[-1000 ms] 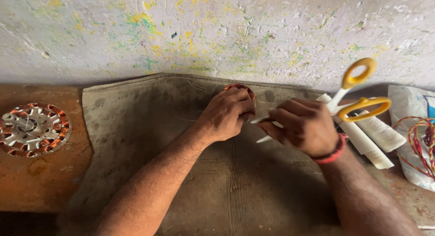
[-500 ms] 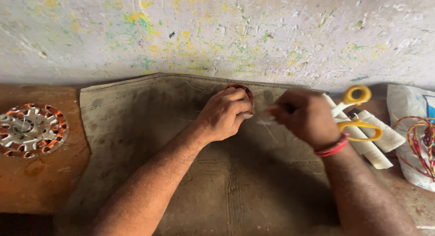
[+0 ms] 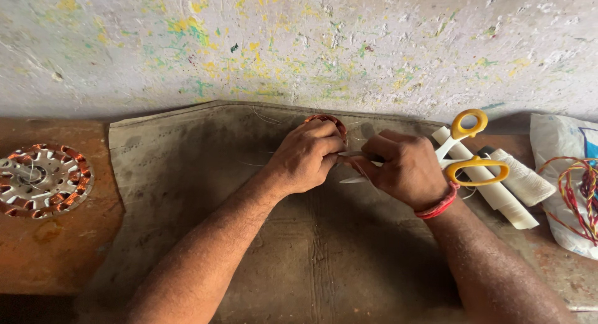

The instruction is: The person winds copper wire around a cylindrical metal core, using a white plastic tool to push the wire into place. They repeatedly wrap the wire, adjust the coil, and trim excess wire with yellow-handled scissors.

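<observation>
While left hand (image 3: 305, 156) fingers clamp copper coil (image 3: 325, 120), right hand (image 3: 405, 168) fingers grip thin tool (image 3: 356, 154).

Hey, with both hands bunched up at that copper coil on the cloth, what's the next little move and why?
Probably steady the copper coil with the left hand and ease the thin metal tool, held in the right hand, in at the coil. Both hands meet there, the tool's tip lies between them, and the scissors rest untouched on the white rolls.
</observation>
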